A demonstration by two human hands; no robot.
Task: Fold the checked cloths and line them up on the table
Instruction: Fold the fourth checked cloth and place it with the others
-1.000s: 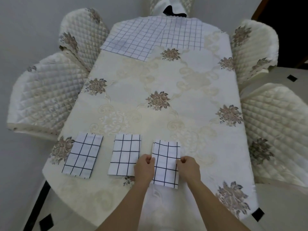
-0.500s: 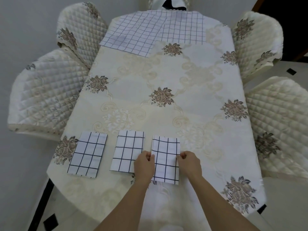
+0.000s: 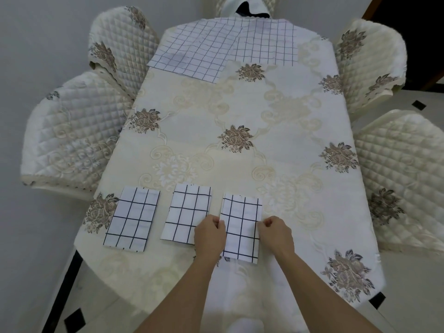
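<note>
Quilted cream chairs point(image 3: 72, 135) on both sides; pale floor point(image 3: 36, 284) below

We see through one wide-angle camera worn on the head, facing forward and steeply down along the table point(image 3: 240, 104). The near end lies close below us, where our forearms point(image 3: 185, 296) enter from the bottom edge; the far end and the chairs point(image 3: 72, 131) curve toward the frame's margins.

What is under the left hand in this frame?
The left hand pinches the left edge of the rightmost folded cloth and overlaps the middle folded cloth, hiding its near right corner. Whether those two cloths touch beneath it cannot be seen.
</note>
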